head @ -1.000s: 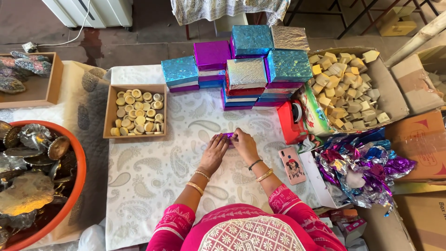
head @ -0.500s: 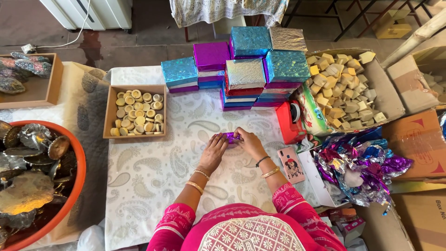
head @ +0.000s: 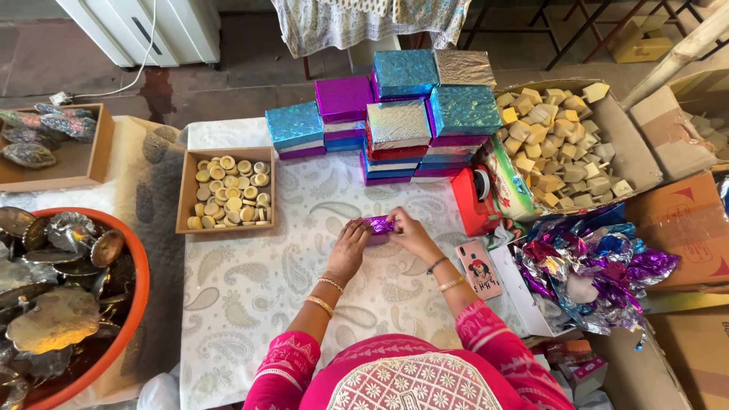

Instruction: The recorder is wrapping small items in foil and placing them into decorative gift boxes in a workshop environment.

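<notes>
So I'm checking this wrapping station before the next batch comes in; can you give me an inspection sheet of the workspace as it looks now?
Surface: table under a pale paisley-print cloth.
Job's things: small block in purple foil, held between both hands; stack of foil-wrapped boxes behind it.
Clutter: wooden tray of round pieces; red tape dispenser; phone by the right forearm; heap of loose foil.
Grippers: left hand and right hand both pinch the block.
Cables: white cord on the floor, far left.
Surroundings: cardboard box of yellow blocks; orange tub of metallic shells; white appliance.
</notes>
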